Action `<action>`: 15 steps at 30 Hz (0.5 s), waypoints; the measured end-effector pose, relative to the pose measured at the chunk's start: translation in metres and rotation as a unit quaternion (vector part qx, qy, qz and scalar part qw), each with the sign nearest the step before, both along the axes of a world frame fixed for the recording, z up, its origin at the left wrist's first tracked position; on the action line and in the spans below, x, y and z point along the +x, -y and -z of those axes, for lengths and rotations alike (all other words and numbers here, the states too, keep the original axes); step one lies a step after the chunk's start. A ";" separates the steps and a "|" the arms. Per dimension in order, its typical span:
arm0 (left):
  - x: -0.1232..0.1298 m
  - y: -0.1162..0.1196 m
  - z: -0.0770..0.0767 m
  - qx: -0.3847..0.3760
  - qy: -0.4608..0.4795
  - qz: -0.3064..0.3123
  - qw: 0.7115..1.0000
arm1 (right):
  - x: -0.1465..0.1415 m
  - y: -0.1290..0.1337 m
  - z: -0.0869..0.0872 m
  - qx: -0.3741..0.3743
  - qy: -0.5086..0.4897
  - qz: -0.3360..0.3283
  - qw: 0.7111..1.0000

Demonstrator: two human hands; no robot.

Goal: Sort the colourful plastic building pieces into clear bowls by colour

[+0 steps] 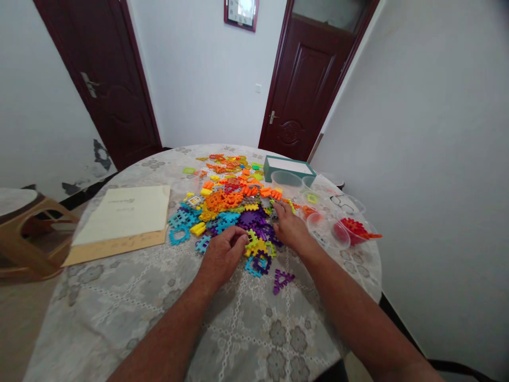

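Note:
A heap of interlocking plastic building pieces [222,200] in many colours lies in the middle of the table. My left hand [225,252] rests at its near side with fingers curled and thumb close to the index finger; whatever may be between them is hidden. Just past its fingertips is a lime-green piece [252,239], with a dark purple square piece [262,262] in front. My right hand [289,225] reaches into the heap's right side, fingers stretched and thumb apart, near grey and purple pieces. A purple triangular piece [282,280] lies alone nearer to me.
A green-edged box [289,165] stands behind the heap. Clear plastic tubs [286,179] are at the right, by red pieces [352,231] and a pair of glasses [342,202]. Paper over cardboard [123,212] lies left. A stool [35,233] stands beyond the table's left edge.

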State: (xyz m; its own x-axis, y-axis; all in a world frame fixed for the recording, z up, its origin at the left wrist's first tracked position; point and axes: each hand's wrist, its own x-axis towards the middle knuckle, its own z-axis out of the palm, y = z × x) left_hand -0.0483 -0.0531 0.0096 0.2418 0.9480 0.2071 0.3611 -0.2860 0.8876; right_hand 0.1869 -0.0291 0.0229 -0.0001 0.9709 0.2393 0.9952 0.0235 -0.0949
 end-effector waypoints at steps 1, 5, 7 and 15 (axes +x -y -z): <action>0.000 0.000 0.000 0.002 0.002 -0.004 1.000 | 0.000 -0.007 0.005 -0.008 0.005 0.022 1.000; -0.001 0.002 -0.001 0.006 0.017 -0.005 1.000 | 0.007 -0.021 0.019 -0.012 0.015 0.063 0.998; -0.001 0.003 -0.002 0.009 0.016 -0.003 1.000 | 0.010 -0.022 0.024 -0.012 0.016 0.071 0.997; 0.000 0.003 0.000 0.002 0.024 -0.014 1.000 | 0.020 -0.016 0.026 0.043 -0.073 0.007 0.996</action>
